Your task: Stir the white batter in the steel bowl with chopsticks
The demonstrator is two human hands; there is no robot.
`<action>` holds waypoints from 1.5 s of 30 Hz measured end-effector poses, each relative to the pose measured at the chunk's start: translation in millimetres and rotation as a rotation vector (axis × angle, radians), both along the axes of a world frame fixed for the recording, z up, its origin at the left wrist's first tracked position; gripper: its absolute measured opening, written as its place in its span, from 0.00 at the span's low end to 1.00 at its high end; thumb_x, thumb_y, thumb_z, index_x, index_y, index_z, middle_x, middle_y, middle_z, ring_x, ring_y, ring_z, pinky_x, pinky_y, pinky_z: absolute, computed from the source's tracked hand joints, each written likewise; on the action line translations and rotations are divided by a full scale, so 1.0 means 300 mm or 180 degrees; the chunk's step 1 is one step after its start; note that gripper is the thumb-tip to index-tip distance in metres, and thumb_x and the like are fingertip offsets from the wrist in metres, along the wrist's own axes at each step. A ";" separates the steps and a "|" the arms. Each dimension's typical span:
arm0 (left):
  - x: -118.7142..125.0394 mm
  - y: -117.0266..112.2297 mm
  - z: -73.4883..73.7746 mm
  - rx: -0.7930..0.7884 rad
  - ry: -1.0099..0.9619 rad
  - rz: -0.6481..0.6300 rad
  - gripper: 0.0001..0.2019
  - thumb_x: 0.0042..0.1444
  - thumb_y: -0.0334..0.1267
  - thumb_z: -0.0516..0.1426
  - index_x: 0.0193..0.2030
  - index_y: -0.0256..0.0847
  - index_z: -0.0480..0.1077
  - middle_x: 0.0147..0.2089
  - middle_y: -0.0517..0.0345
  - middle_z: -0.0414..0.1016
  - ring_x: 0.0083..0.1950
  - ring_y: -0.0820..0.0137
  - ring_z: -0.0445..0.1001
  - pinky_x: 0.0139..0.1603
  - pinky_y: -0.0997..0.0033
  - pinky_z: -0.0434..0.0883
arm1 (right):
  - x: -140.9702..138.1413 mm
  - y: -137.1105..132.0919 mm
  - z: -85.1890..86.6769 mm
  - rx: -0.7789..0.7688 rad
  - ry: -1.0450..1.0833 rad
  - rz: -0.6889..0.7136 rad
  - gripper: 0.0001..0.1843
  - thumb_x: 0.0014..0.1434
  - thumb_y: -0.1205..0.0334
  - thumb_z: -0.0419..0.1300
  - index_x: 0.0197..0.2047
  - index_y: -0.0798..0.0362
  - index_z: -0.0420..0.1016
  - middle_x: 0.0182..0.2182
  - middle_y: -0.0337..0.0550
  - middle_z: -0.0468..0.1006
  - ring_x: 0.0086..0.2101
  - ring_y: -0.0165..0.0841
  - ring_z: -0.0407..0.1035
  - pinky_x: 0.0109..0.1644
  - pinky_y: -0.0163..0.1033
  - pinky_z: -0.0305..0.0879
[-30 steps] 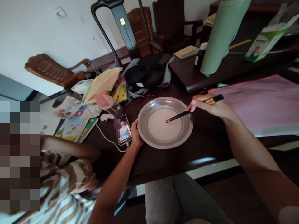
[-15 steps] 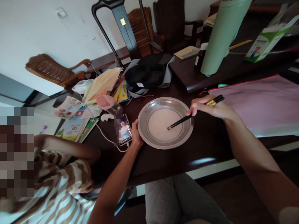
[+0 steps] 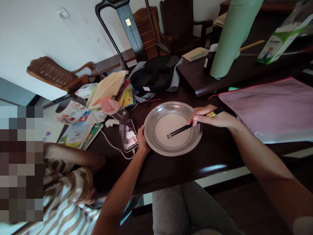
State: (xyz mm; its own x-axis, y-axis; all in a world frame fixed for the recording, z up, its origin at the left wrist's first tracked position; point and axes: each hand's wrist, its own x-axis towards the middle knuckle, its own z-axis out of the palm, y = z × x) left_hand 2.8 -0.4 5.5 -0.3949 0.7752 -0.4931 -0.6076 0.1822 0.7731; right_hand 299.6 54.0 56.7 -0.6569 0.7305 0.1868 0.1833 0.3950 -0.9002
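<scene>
A round metal pan [image 3: 195,138] holding a thin white liquid [image 3: 181,141] lies on the dark table [image 3: 212,156] in front of me. My left hand [image 3: 142,141] grips the pan's left rim. My right hand [image 3: 212,117] is closed on a pair of black chopsticks [image 3: 182,130] with gold ends. Their tips dip into the liquid near the pan's middle.
A phone [image 3: 130,135] on a white cable lies just left of the pan. Behind it are books and papers [image 3: 102,94], a black bag [image 3: 154,76], a green cylinder [image 3: 231,36] and a pink folder [image 3: 274,107]. A person in a striped shirt [image 3: 66,195] sits at my left.
My right hand has moved left over the pan's rim, and the chopstick tips have swept leftward through the liquid. My left hand has stayed on the rim.
</scene>
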 end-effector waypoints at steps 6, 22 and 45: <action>0.001 0.001 -0.001 0.0027 0.0043 0.0016 0.11 0.46 0.44 0.64 0.20 0.43 0.71 0.21 0.61 0.75 0.35 0.61 0.82 0.38 0.67 0.78 | 0.021 0.009 0.006 0.0088 0.0085 -0.0762 0.20 0.64 0.44 0.62 0.29 0.47 0.84 0.36 0.43 0.88 0.40 0.38 0.81 0.47 0.42 0.72; -0.006 -0.001 -0.014 0.0037 -0.0056 -0.0085 0.10 0.47 0.45 0.64 0.22 0.43 0.73 0.22 0.59 0.76 0.38 0.59 0.83 0.41 0.66 0.78 | 0.034 0.005 0.012 -0.0067 0.0007 -0.0488 0.23 0.64 0.42 0.61 0.26 0.47 0.82 0.33 0.41 0.87 0.37 0.37 0.81 0.45 0.41 0.73; 0.002 0.001 -0.002 -0.0007 -0.0022 0.0012 0.11 0.47 0.44 0.63 0.20 0.42 0.72 0.20 0.61 0.74 0.32 0.63 0.81 0.39 0.68 0.77 | 0.029 0.002 0.016 0.0010 0.0123 -0.0711 0.22 0.65 0.44 0.61 0.26 0.48 0.82 0.33 0.42 0.88 0.37 0.35 0.81 0.44 0.39 0.73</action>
State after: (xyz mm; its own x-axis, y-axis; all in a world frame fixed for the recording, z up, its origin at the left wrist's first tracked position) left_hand 3.3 -0.1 5.0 -0.3944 0.7726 -0.4976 -0.6137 0.1816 0.7684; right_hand 308.4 54.6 61.5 -0.4712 0.8564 0.2112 0.2320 0.3514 -0.9070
